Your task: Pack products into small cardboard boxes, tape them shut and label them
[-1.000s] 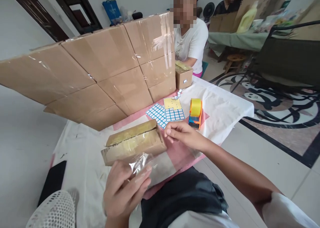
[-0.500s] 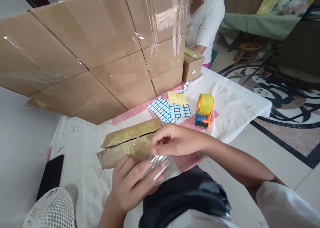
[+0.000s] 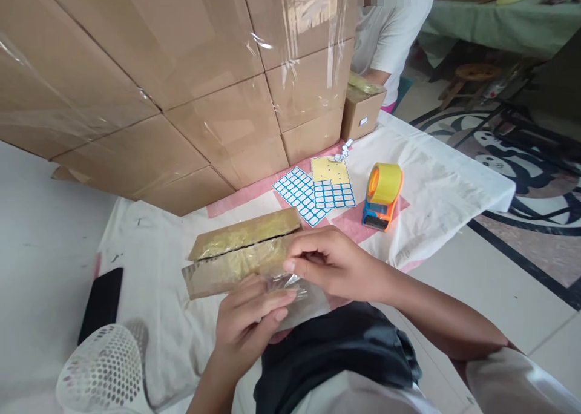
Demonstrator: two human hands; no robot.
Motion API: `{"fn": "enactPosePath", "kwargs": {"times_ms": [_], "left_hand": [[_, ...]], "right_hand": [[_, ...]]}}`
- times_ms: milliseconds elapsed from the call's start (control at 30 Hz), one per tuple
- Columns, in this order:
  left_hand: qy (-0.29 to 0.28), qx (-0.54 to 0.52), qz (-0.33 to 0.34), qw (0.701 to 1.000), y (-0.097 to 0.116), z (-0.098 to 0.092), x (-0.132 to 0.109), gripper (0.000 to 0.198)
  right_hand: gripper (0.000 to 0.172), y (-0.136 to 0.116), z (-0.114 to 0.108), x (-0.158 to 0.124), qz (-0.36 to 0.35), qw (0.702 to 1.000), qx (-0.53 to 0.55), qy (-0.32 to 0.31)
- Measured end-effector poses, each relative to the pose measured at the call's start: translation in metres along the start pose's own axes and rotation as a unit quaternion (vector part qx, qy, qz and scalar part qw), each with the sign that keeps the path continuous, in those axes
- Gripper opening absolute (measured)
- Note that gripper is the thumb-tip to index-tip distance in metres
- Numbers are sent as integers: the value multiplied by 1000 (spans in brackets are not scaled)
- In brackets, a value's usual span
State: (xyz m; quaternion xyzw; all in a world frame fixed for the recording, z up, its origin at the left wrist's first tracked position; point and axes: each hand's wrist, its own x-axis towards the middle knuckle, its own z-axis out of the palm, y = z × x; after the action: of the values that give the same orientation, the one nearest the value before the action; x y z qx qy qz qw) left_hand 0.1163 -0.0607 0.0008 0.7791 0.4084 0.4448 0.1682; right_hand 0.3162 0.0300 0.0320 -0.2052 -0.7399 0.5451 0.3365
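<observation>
A crinkled piece of clear plastic (image 3: 297, 292), possibly a small bag, lies between my hands above the table's near edge. My right hand (image 3: 338, 266) pinches its upper side between thumb and fingertips. My left hand (image 3: 247, 323) holds its lower left part, with the thumb close to the outstretched fingers. Just beyond them is a small cardboard box (image 3: 247, 235) with yellowish tape over its flaps; a dark gap runs along the middle. My left fingertips overlap the box's near side in view, and whether they touch it I cannot tell. What the plastic contains, if anything, does not show.
Stacked cardboard boxes (image 3: 218, 123) wall off the table's far left. Blue-edged label sheets (image 3: 333, 194), an orange tape dispenser (image 3: 382, 196), a black flat object (image 3: 100, 305) and a white perforated basket (image 3: 102, 368) surround me. Behind another small box (image 3: 363, 114) sits a person (image 3: 399, 32).
My view has shifted, so the table things appear farther right. My left hand's fingers have drawn closer together on the plastic, and less of the plastic shows. The right hand keeps its pinch.
</observation>
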Motion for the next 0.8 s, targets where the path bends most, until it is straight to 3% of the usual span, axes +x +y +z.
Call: {"fn": "enactPosePath", "kwargs": {"times_ms": [100,200,300,400,533,667,733,800], "left_hand": [[-5,11,13,1000,3,1,0,23],[-21,59,39,997,5,-2,2,30],[-41,101,56,992,5,-11,3,38],[-66,163,77,981,10,-24,3,39],[-105,299,139,938,23,-38,9,30],[-130,376,181,899,34,-44,15,15],[-135,374,181,899,36,-47,15,12],[-130,366,161,907,36,-51,12,12]], "right_hand": [[37,1,-1,-1,-32,999,-21,5],[26,-3,-4,0,-78,994,-80,20],[15,-11,-9,4,-114,985,-129,13],[17,-22,-17,9,-146,971,-187,14],[23,-37,-21,16,-183,947,-251,-88],[20,-47,-10,23,-231,887,-355,-185],[20,-45,-2,23,-265,866,-393,-158],[21,-38,5,21,-322,849,-410,-82]]}}
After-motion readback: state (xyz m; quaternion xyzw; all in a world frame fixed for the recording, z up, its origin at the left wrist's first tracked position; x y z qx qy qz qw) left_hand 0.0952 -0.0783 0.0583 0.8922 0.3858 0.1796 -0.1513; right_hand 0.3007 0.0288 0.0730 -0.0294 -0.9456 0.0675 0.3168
